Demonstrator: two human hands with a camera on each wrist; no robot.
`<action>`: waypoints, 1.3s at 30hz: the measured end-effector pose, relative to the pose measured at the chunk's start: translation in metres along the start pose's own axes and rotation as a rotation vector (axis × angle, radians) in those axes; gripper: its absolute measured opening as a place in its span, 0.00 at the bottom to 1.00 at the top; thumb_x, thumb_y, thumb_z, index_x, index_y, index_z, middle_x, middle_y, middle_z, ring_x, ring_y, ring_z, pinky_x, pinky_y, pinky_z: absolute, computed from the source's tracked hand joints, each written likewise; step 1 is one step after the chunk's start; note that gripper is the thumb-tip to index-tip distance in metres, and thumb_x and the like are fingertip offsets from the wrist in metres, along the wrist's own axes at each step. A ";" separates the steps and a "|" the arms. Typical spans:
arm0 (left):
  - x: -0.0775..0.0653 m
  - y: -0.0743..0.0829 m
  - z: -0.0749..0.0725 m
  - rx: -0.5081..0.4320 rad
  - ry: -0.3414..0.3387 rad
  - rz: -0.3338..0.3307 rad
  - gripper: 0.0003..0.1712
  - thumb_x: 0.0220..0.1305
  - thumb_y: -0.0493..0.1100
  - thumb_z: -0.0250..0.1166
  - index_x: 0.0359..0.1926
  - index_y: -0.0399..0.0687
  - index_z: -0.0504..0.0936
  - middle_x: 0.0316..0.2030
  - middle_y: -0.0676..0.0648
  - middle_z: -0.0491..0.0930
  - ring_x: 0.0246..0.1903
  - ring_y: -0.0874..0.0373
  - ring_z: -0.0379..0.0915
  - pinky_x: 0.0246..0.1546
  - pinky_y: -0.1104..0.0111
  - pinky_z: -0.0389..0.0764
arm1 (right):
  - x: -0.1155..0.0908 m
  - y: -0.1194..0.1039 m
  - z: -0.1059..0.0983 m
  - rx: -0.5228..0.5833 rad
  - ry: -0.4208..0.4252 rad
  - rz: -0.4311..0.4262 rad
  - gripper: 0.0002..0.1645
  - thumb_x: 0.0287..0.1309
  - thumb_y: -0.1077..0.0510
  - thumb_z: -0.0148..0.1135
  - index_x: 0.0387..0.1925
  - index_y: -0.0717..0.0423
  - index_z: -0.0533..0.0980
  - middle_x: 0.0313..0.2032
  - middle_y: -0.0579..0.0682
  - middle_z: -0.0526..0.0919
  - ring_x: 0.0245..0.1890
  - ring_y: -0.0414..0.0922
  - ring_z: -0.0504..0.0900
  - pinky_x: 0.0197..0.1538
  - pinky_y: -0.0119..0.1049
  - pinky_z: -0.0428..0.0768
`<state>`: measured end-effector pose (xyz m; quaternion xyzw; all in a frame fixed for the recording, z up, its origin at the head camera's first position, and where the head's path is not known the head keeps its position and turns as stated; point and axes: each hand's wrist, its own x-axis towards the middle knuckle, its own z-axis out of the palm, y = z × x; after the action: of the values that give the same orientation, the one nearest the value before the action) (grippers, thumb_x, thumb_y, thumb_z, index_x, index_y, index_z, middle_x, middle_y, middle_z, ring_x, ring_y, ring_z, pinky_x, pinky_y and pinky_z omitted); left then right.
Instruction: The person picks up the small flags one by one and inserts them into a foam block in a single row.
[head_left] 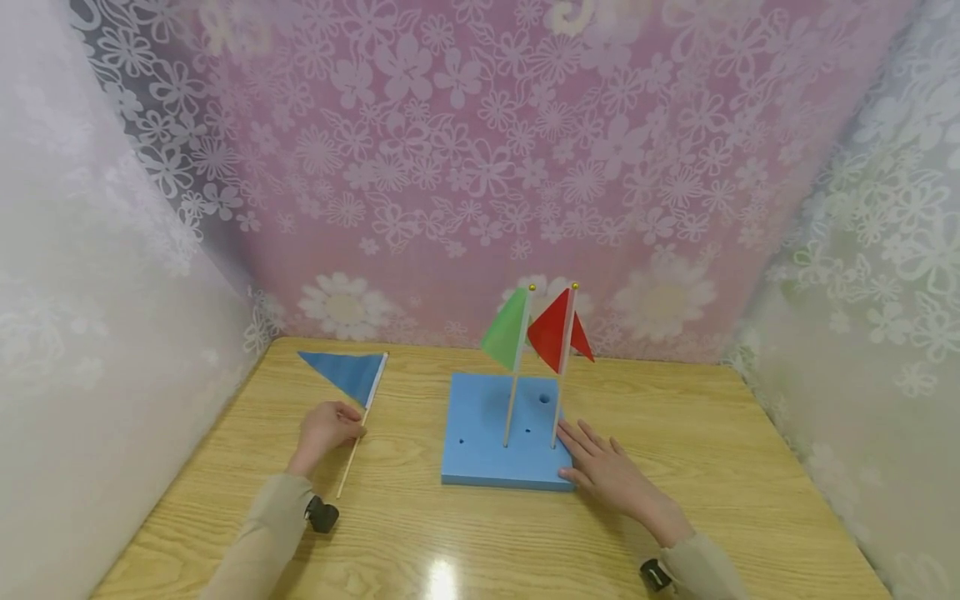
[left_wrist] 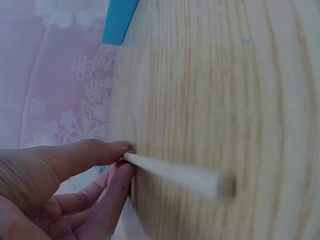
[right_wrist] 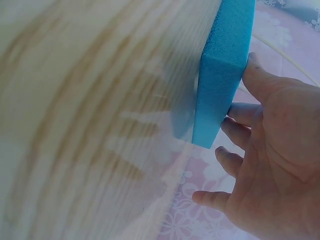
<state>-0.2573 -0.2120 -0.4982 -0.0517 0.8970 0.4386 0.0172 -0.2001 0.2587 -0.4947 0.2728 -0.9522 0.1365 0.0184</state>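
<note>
My left hand (head_left: 327, 431) pinches the thin wooden stick (left_wrist: 175, 175) of a blue triangular flag (head_left: 348, 375) between thumb and fingertips. The flag is left of a blue foam block (head_left: 483, 462), apart from it, with its cloth toward the back. In the block stand a green flag (head_left: 507, 329) and, right of it, a red flag (head_left: 551, 333) whose cloth shows on both sides of its stick. Fingers spread, my right hand (head_left: 611, 473) rests against the block's right side, its thumb near the front corner. The right wrist view shows that hand (right_wrist: 285, 135) touching the block's edge.
The block's top has several holes, one of them wider (head_left: 544, 399) near the back. Everything is on a wood-grain table (head_left: 397, 533). A pink flowered cloth (head_left: 450, 167) hangs behind it, and pale flowered cloth (head_left: 885, 350) stands at the sides.
</note>
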 end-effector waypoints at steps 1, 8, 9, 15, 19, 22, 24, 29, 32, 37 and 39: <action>0.000 0.001 0.001 0.012 0.008 0.005 0.13 0.54 0.34 0.74 0.40 0.31 0.85 0.29 0.41 0.88 0.22 0.56 0.85 0.29 0.66 0.85 | 0.000 0.000 0.000 -0.003 -0.003 0.004 0.40 0.73 0.43 0.55 0.76 0.59 0.61 0.75 0.60 0.62 0.74 0.65 0.58 0.62 0.79 0.61; -0.001 0.002 0.002 0.026 0.032 -0.014 0.11 0.57 0.36 0.72 0.39 0.32 0.87 0.27 0.45 0.87 0.22 0.56 0.84 0.30 0.61 0.86 | 0.001 -0.002 -0.002 -0.008 -0.034 0.035 0.40 0.73 0.43 0.55 0.76 0.59 0.60 0.76 0.58 0.60 0.75 0.64 0.56 0.64 0.78 0.60; -0.001 0.002 0.001 0.032 0.036 -0.012 0.11 0.57 0.36 0.71 0.39 0.33 0.87 0.26 0.45 0.87 0.22 0.57 0.84 0.30 0.62 0.85 | 0.001 -0.002 -0.002 -0.007 -0.038 0.038 0.40 0.73 0.43 0.55 0.77 0.58 0.60 0.76 0.58 0.60 0.76 0.64 0.55 0.64 0.78 0.59; 0.000 0.002 -0.001 0.006 0.056 0.015 0.13 0.61 0.38 0.68 0.43 0.34 0.88 0.29 0.45 0.88 0.23 0.60 0.82 0.28 0.67 0.81 | 0.001 -0.003 -0.002 0.005 -0.056 0.055 0.40 0.73 0.43 0.55 0.77 0.57 0.59 0.77 0.57 0.59 0.76 0.63 0.54 0.65 0.78 0.58; 0.000 0.006 -0.001 -0.118 0.056 0.032 0.14 0.64 0.35 0.67 0.46 0.28 0.85 0.36 0.37 0.87 0.27 0.54 0.86 0.31 0.64 0.88 | 0.001 -0.004 -0.003 0.006 -0.050 0.047 0.40 0.74 0.43 0.55 0.77 0.59 0.60 0.76 0.58 0.60 0.76 0.65 0.55 0.64 0.78 0.59; 0.001 0.010 0.002 -0.193 0.060 0.037 0.15 0.64 0.34 0.67 0.48 0.25 0.82 0.40 0.32 0.86 0.30 0.50 0.87 0.34 0.61 0.89 | 0.001 -0.005 -0.005 0.008 -0.051 0.048 0.39 0.74 0.44 0.55 0.77 0.59 0.60 0.76 0.59 0.60 0.76 0.64 0.55 0.64 0.78 0.59; 0.002 0.013 0.003 -0.224 0.061 0.041 0.16 0.65 0.34 0.67 0.50 0.25 0.82 0.42 0.31 0.85 0.31 0.49 0.87 0.35 0.60 0.89 | 0.001 -0.004 -0.005 0.004 -0.049 0.047 0.40 0.73 0.43 0.55 0.76 0.59 0.60 0.76 0.58 0.60 0.75 0.64 0.55 0.64 0.78 0.59; 0.006 0.022 0.010 -0.288 0.090 0.083 0.16 0.66 0.33 0.66 0.51 0.27 0.81 0.44 0.32 0.84 0.33 0.54 0.86 0.37 0.61 0.89 | 0.000 -0.004 -0.005 0.001 -0.039 0.043 0.40 0.73 0.44 0.55 0.76 0.59 0.60 0.76 0.58 0.61 0.75 0.64 0.56 0.63 0.78 0.60; 0.008 0.029 0.016 -0.323 0.117 0.127 0.16 0.66 0.33 0.67 0.53 0.28 0.81 0.44 0.33 0.84 0.34 0.55 0.86 0.38 0.60 0.89 | -0.001 -0.004 -0.005 0.003 -0.031 0.038 0.39 0.73 0.44 0.56 0.76 0.59 0.60 0.76 0.58 0.61 0.75 0.64 0.56 0.64 0.78 0.59; 0.007 0.044 0.027 -0.393 0.149 0.205 0.16 0.65 0.32 0.68 0.52 0.29 0.82 0.43 0.33 0.84 0.38 0.49 0.87 0.39 0.57 0.89 | -0.001 -0.003 -0.002 -0.002 -0.032 0.040 0.40 0.73 0.44 0.56 0.77 0.58 0.60 0.76 0.58 0.60 0.76 0.64 0.55 0.64 0.78 0.59; 0.007 0.051 0.031 -0.423 0.154 0.227 0.15 0.65 0.32 0.69 0.52 0.30 0.82 0.43 0.33 0.84 0.39 0.48 0.86 0.39 0.59 0.89 | -0.001 -0.002 -0.001 -0.002 -0.036 0.046 0.40 0.73 0.44 0.55 0.77 0.58 0.59 0.76 0.57 0.59 0.76 0.63 0.55 0.65 0.78 0.58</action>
<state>-0.2702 -0.1565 -0.4779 0.0138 0.7839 0.6105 -0.1117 -0.1985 0.2580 -0.4931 0.2531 -0.9586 0.1309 -0.0018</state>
